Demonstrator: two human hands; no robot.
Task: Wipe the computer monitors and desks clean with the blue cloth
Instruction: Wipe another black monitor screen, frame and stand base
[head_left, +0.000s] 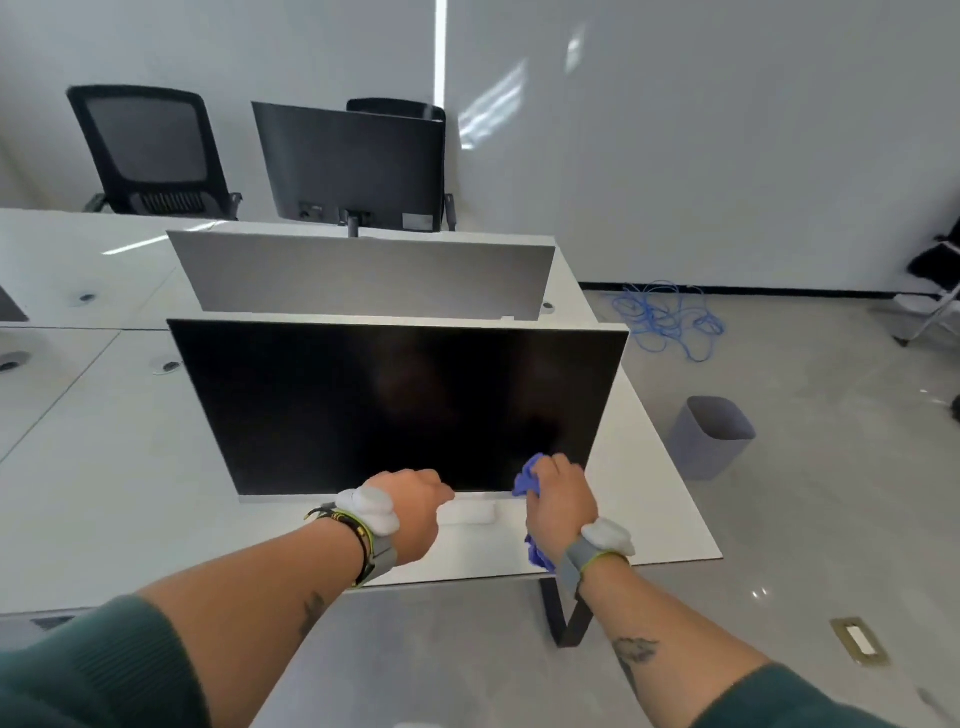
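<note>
- Dark green knitted sleeves (104, 670) sit closest to my view, with both bare forearms reaching toward the wide black-screened monitor with a thin silver frame (389, 405).
- Left of the monitor and under it runs the flat white desk top (130, 467) on which it stands.
- At the monitor's lower edge, just left of its white stand base (470, 512), is the left hand (415, 506). Its fingers curl toward the bezel, but the fingertips are hidden, so I cannot tell whether it pinches the frame or only rests there.
- The screen is off, dark and glossy. I can make out no plain smears from here.
- At the monitor's lower right corner, the right hand (558, 499) has its fingers closed round the crumpled blue cloth (527, 475). One bunch pokes out against the glass and a tail hangs below the wrist.
- I judge the step in hand to be wiping that lower right patch of the screen. To do it well I would brace the frame with the left hand, flatten the cloth into a pad, press lightly so the panel does not tip on its stand, and overlap long strokes.
- Right of the monitor, on the floor, stands a grey plastic waste bin (709, 436).
</note>
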